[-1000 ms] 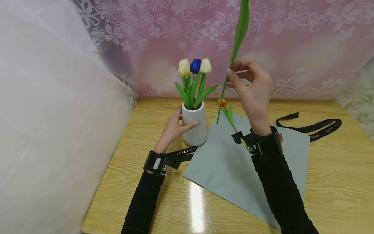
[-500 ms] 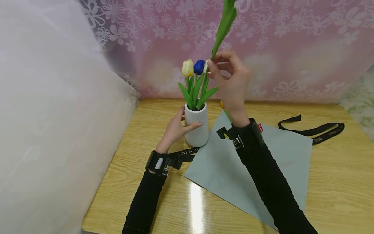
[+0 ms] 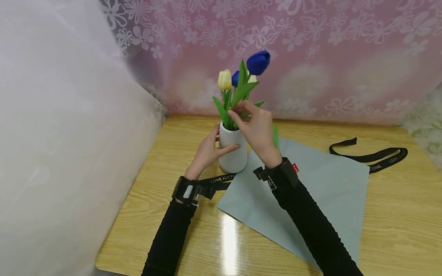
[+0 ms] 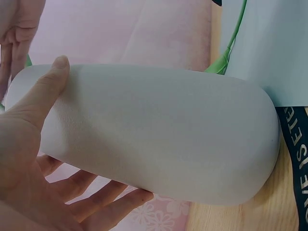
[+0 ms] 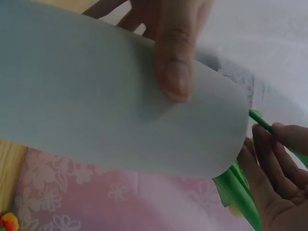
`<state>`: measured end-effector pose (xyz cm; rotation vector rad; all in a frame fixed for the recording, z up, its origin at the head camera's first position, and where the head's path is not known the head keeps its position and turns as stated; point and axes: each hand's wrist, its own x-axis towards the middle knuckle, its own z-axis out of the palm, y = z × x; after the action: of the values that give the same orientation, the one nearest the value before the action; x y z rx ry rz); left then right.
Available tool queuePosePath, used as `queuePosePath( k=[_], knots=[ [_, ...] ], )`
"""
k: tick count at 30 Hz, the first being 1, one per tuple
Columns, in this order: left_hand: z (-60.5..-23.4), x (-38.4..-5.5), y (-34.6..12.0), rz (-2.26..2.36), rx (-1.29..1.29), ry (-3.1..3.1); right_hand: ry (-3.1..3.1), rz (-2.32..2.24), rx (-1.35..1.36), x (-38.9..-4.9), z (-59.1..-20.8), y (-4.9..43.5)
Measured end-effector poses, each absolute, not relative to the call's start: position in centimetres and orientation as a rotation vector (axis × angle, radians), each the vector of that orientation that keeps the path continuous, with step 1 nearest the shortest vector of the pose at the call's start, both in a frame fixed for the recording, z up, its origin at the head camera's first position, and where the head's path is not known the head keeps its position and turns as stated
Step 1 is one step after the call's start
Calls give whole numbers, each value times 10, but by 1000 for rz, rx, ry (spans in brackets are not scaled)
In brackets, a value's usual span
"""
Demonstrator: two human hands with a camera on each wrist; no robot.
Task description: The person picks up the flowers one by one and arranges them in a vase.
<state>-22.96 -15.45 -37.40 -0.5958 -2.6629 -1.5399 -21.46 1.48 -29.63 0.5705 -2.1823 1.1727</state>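
Observation:
My left hand (image 3: 203, 156) grips the white vase (image 3: 233, 155), thumb across its front and fingers round the far side. Above the rim, my right hand (image 3: 259, 128) pinches the green stem of a blue tulip (image 3: 258, 63), whose head leans up to the right. In the right wrist view that stem (image 5: 260, 118) runs to the vase's mouth; how deep its end sits is hidden. Standing in the vase are a cream tulip (image 3: 224, 79), another blue tulip (image 3: 235, 78) and a second cream tulip (image 3: 253, 79), the latter two partly covered.
Grey wrapping sheet (image 3: 324, 199) lies right of the vase on the wooden table (image 3: 145, 214). An orange tulip (image 5: 8, 222) is mostly out of sight behind the right arm. Black lettered ribbon (image 3: 383, 157) curls at the right; another ribbon length (image 3: 219, 178) lies near the left wrist.
My right hand has moved left and down with the blue tulip, bringing its stem from beside the vase to the vase's mouth. The tulip's head has come into view. My left hand stays on the vase.

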Motion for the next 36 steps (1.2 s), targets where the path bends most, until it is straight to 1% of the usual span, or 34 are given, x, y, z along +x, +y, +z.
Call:
queuePosePath(
  k=[7,20,24,29,36],
  knots=[
    [-373,-231,-155,-1510,-626,-2662,-2453,881,588,-209,-295,13],
    [-371,-229,-153,-1503,-606,-2677,-2684,428,694,-203,-280,4],
    [-372,-228,-152,-1493,-608,-2684,-2703,433,653,-197,-274,4],
    [-372,-228,-153,-1503,-598,-2684,-2652,510,533,-190,-270,10],
    [-373,-229,-154,-1510,-559,-2692,-2525,600,437,-193,-274,22]
  ],
)
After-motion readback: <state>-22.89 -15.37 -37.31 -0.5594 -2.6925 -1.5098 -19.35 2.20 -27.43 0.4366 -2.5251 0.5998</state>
